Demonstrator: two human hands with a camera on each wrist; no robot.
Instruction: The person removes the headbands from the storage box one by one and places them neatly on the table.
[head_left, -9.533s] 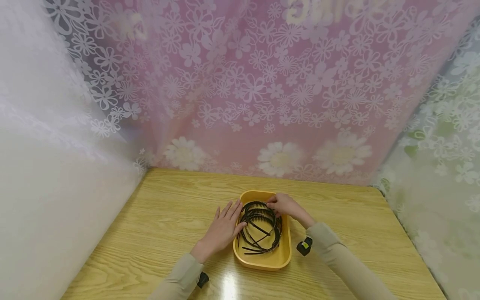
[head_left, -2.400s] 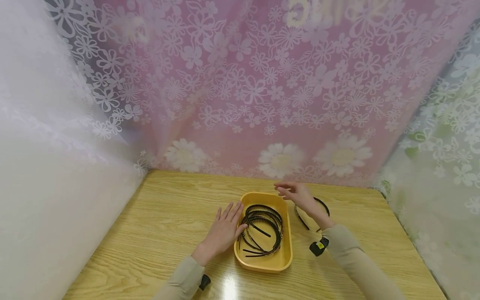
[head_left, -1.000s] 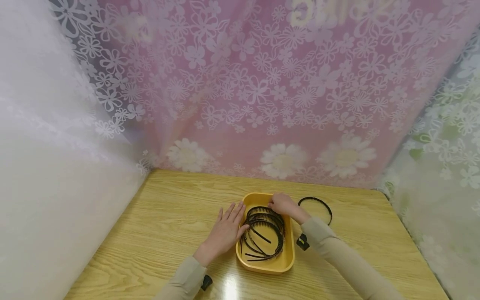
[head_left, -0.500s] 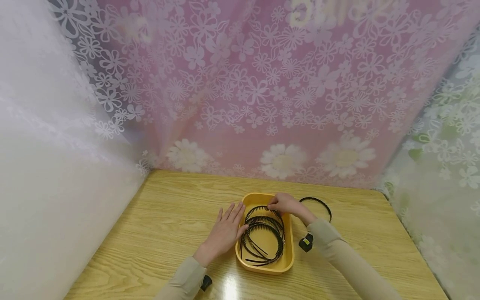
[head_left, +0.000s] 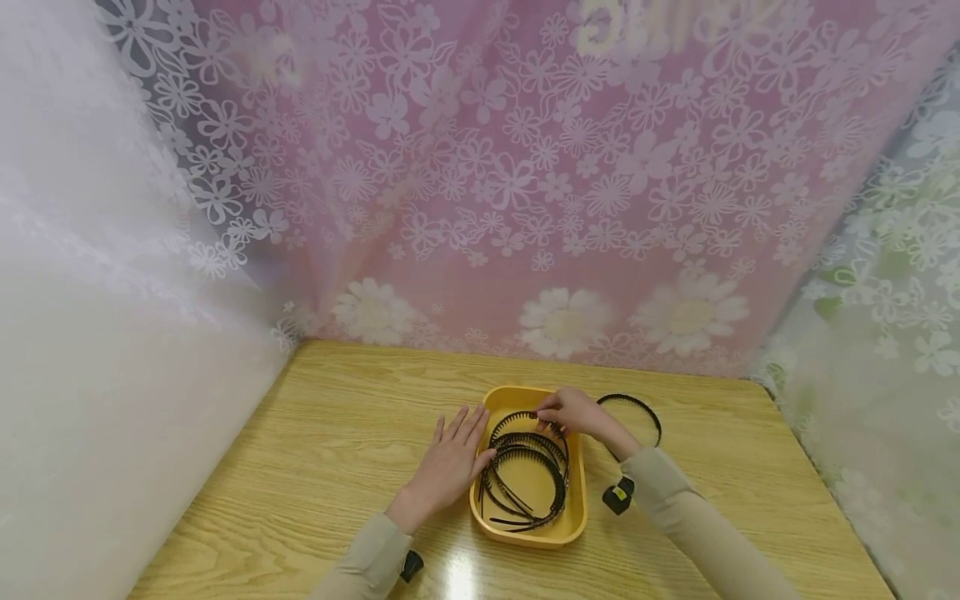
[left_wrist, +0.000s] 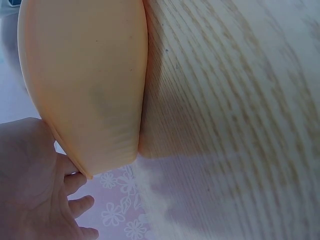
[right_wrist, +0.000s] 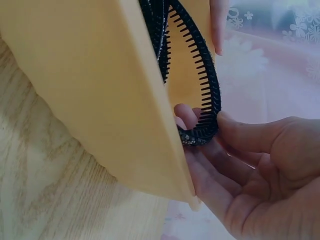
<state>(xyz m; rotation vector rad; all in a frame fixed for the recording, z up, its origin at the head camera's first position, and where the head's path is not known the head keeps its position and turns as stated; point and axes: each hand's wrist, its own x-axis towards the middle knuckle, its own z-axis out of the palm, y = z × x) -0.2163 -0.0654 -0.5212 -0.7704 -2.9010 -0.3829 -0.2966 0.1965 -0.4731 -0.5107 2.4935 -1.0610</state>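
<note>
My right hand reaches over the far right rim of a yellow plastic bin. In the right wrist view, its thumb and fingers pinch a black toothed headband that has sparkly bits along its band. Several other black headbands lie overlapping inside the bin, nearer its front. Along the left rim rests my left hand, fingers straight and spread, thumb over the edge. The left wrist view has this hand against the bin's outer wall, the headbands hidden.
Another black headband lies on the wooden table to the right of the bin, partly behind the right forearm. A pink floral curtain hangs behind the table, with pale sheets at both sides. Each wrist wears a small black camera.
One headband has come to lie on the table right of the bin. The right hand has returned into the bin and taken hold of another headband, parting it from the pile. The left hand stays put.
</note>
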